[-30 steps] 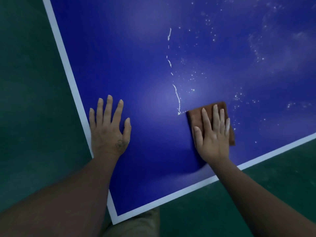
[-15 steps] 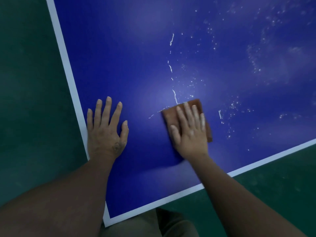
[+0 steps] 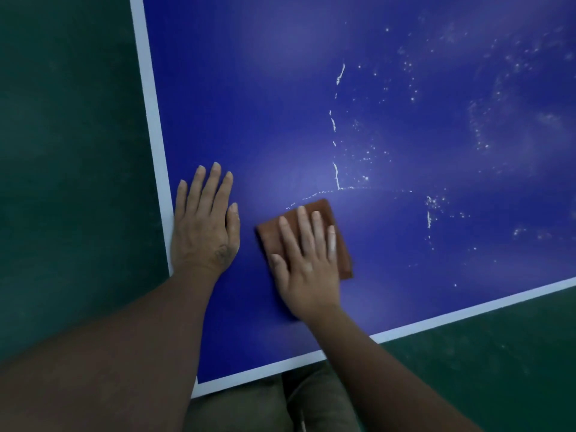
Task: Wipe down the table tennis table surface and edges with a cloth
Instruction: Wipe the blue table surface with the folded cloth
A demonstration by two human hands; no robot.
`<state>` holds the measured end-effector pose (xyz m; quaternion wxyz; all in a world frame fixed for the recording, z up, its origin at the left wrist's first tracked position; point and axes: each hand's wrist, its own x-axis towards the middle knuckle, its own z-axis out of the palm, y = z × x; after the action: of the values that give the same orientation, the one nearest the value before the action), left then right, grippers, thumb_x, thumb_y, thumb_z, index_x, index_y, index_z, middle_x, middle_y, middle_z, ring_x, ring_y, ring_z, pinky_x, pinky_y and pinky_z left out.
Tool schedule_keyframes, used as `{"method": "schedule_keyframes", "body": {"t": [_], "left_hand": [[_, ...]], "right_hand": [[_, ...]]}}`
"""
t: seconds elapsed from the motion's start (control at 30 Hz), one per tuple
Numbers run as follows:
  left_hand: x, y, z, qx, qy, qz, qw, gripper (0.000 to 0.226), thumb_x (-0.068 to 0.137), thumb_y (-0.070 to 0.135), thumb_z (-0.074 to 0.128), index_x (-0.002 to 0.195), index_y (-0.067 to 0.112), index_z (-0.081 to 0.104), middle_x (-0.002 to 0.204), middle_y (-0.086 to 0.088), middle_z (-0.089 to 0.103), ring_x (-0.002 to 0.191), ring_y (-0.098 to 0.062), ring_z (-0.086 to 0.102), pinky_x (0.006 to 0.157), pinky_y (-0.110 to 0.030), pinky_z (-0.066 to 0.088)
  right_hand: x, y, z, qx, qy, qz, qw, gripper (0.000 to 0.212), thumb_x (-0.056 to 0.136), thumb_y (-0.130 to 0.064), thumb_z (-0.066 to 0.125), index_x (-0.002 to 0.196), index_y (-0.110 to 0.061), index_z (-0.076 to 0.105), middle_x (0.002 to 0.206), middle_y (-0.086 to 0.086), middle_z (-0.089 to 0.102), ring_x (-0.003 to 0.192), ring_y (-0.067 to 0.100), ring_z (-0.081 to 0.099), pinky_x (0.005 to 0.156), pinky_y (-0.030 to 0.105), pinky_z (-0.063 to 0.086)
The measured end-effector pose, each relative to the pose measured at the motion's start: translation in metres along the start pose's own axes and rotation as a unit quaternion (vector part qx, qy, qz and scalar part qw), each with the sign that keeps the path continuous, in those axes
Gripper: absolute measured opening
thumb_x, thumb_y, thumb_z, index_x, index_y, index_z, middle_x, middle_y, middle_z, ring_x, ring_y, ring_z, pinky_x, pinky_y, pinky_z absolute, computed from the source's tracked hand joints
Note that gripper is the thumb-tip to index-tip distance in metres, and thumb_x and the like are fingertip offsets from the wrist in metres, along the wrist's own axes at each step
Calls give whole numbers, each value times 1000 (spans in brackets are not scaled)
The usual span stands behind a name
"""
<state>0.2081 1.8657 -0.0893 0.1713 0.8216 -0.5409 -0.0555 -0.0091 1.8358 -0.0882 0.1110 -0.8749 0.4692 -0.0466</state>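
Dark green floor lies at far left, beside the blue table tennis table with white edge lines. The left hand rests flat, fingers straight. Just beside it, the right hand presses flat (fingers slightly spread) on the folded brown cloth. White dust specks scatter rightward.

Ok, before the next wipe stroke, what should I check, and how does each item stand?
1. The cloth lies flat under the right hand: ok.
2. The left hand rests flat on the table, apart from the cloth: ok.
3. The white streak beyond the cloth wiped off: not ok.
4. The white specks to the right of the cloth wiped off: not ok.
5. The white edge line cleaned: cannot tell.
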Motion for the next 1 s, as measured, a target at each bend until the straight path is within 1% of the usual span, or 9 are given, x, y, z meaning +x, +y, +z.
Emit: {"method": "schedule_keyframes", "body": {"t": [0.1, 0.23, 0.3, 0.4, 0.47, 0.53, 0.67, 0.83, 1.0], "left_hand": [[0, 1, -1, -1, 0, -7, 1000, 54, 116, 28, 35, 166, 8, 41, 178, -9, 30, 169, -26, 18, 137, -54, 14], [0, 1, -1, -8, -1, -5, 1000, 57, 112, 30, 43, 166, 10, 42, 179, -8, 29, 168, -26, 19, 137, -53, 13], [0, 1, -2, -9, -1, -6, 1000, 59, 111, 32, 45, 166, 11, 42, 179, -8, 29, 169, -26, 18, 137, -53, 13], [1, 3, -3, -11, -2, -10, 1000, 59, 111, 32, 47, 166, 11, 43, 179, -8, 29, 169, -26, 18, 137, -54, 15], [1, 3, -4, -10, -3, -11, 1000, 59, 111, 32, 47, 166, 10, 43, 179, -8, 29, 169, -27, 19, 136, -55, 15], [1, 3, -5, -9, -2, -9, 1000, 58, 112, 31, 46, 165, 10, 44, 179, -8, 29, 168, -27, 19, 136, -55, 16], [0, 2, -5, -15, 1, -8, 1000, 55, 113, 30, 43, 165, 9, 45, 178, -9, 31, 168, -27, 20, 136, -56, 16], [1, 2, -3, -9, -7, -6, 1000, 55, 115, 28, 34, 165, 9, 43, 178, -10, 31, 169, -26, 18, 136, -56, 16], [0, -1, 1, -7, 4, -3, 1000, 54, 115, 28, 38, 165, 10, 43, 178, -8, 30, 169, -25, 17, 136, -55, 16]], "right_hand": [[28, -12, 4, 13, 14, -11, 1000, 60, 112, -47, 44, 168, -27, 34, 178, 6, 21, 167, 30, 13, 133, 58, 13], [73, 42, -14, -10, 29, 2, 1000, 59, 110, -46, 46, 165, -25, 41, 176, 8, 27, 165, 33, 19, 132, 58, 15], [86, 78, -26, -19, 20, 44, 999, 61, 110, -48, 41, 166, -26, 39, 177, 7, 25, 165, 32, 17, 133, 57, 12], [98, 122, -42, -27, -4, 157, 987, 66, 109, -52, 32, 170, -28, 28, 180, 4, 13, 167, 29, 8, 133, 56, 5], [97, 130, -46, -12, -9, 222, 975, 69, 108, -52, 27, 172, -26, 22, 181, 4, 7, 167, 28, 2, 133, 58, 2], [86, 120, -43, -15, -4, 236, 972, 69, 109, -51, 27, 172, -23, 21, 181, 7, 6, 167, 31, 1, 133, 59, 2], [45, 65, -23, -46, 34, 175, 983, 63, 111, -43, 40, 168, -17, 33, 178, 13, 17, 166, 37, 13, 132, 61, 12], [33, -3, 5, -41, 33, 37, 998, 61, 114, -48, 40, 168, -22, 34, 179, 11, 17, 166, 34, 11, 133, 60, 12], [94, 11, -1, -5, 47, -10, 999, 58, 111, -45, 47, 165, -25, 42, 176, 9, 28, 165, 33, 20, 133, 58, 14]]}}
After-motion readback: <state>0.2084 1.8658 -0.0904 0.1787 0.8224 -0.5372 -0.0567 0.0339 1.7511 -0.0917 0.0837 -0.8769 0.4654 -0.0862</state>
